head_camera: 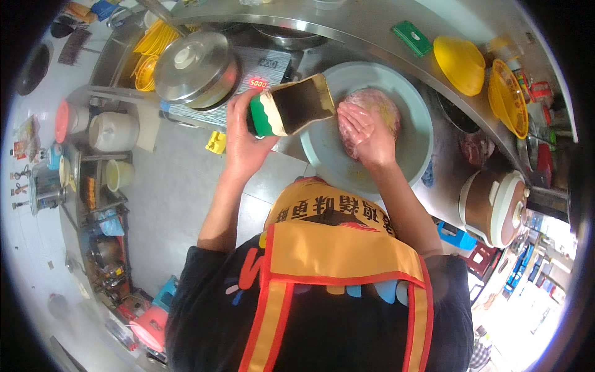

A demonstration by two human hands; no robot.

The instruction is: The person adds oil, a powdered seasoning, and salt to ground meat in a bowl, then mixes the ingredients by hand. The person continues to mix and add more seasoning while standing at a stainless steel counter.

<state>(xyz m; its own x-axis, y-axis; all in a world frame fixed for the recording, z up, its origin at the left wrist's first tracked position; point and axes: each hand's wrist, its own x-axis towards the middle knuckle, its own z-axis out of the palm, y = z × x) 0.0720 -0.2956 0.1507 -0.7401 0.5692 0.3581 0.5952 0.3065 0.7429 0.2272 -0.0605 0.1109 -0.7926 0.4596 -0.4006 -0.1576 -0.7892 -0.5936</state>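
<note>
My left hand (242, 151) grips an open-topped carton (265, 116) with a green and cream outside, tipped so that its dark inside faces up toward me. The carton's mouth points right, near the rim of a large grey-blue basin (325, 165). Inside the basin lies a big lump of raw meat (379, 100) with yellowish specks on it. My right hand (372, 139) rests on the meat, its wet fingers stretched out over the near left side. What is in the carton cannot be made out.
Left of the basin, a lidded steel pot (195, 69) stands by a digital scale (267, 76) with a lit display. A steel shelf (372, 44) crosses above the basin, bearing a green box (412, 38) and yellow bowls (458, 65). A brown-and-white rice cooker (488, 207) stands at right.
</note>
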